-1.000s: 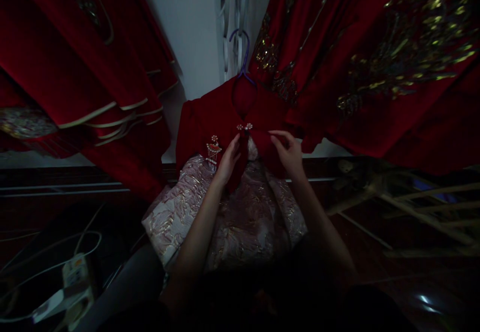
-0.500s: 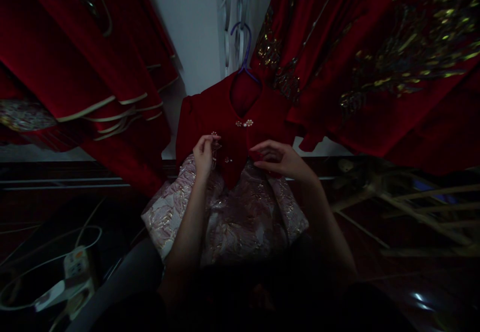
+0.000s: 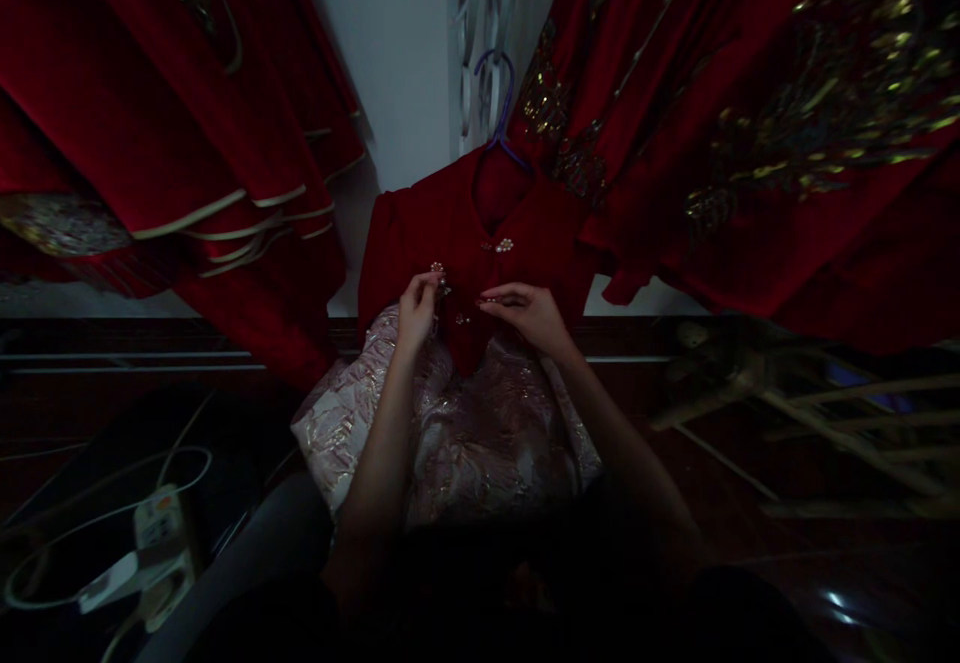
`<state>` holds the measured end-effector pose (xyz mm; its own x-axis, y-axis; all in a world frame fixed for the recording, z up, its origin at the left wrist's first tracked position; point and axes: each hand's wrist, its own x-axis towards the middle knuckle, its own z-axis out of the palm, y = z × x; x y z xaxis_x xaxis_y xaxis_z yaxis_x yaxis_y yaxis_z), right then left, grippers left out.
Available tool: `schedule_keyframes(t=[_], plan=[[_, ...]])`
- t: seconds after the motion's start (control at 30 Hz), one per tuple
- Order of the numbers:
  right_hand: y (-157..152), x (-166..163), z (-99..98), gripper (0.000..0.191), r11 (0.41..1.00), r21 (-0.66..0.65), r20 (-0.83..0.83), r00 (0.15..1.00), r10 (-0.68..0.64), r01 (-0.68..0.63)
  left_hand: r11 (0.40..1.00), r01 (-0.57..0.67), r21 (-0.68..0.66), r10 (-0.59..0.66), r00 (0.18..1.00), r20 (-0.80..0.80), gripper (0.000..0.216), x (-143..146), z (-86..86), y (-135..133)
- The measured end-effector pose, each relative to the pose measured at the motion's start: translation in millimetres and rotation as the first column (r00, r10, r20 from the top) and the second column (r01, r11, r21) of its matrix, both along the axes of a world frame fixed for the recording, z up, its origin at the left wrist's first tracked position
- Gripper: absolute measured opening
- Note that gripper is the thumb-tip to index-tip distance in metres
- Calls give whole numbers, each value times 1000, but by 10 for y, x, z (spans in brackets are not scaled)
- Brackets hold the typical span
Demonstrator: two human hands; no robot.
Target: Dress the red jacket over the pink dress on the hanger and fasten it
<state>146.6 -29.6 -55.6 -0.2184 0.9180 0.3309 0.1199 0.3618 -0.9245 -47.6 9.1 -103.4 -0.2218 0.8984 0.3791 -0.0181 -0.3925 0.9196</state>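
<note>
A dress with a red bodice and a pale, shiny brocade skirt hangs in front of me from a purple hanger. My left hand is closed in a pinch on a beaded flower ornament, held against the left of the bodice. Closed too, my right hand has its fingertips together at the middle of the bodice front; what they pinch is too small and dark to make out. Above it, a pearl flower clasp sits below the neckline. A smaller ornament shows between the hands.
Red garments with pale piping hang at the left. Red garments with gold sequins hang at the right. A power strip with white cables lies at lower left. On the floor at right is a blurred wooden frame.
My right hand has moved left towards the bodice's middle, and its parted fingers have closed into a pinch. The left hand keeps its pinch. The whole view has shifted slightly.
</note>
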Motion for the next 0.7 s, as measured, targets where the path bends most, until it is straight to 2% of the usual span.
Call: schedule_keyframes(t=[0.17, 0.3, 0.57, 0.7], plan=[[234, -217, -49, 27, 988, 113, 32, 994, -108, 104, 999, 47, -7, -46, 998, 37, 31, 8, 1, -15], [378, -401, -93, 28, 968, 182, 72, 979, -190, 175, 1000, 28, 3, -28, 999, 26, 32, 40, 3, -33], [406, -578, -139, 25, 944, 230, 52, 966, -254, 236, 1000, 10, 3, -10, 999, 42, 28, 67, 7, -43], [408, -663, -197, 24, 925, 257, 13, 956, -293, 280, 995, -76, 66, 78, 996, -32, 28, 92, 8, -53]])
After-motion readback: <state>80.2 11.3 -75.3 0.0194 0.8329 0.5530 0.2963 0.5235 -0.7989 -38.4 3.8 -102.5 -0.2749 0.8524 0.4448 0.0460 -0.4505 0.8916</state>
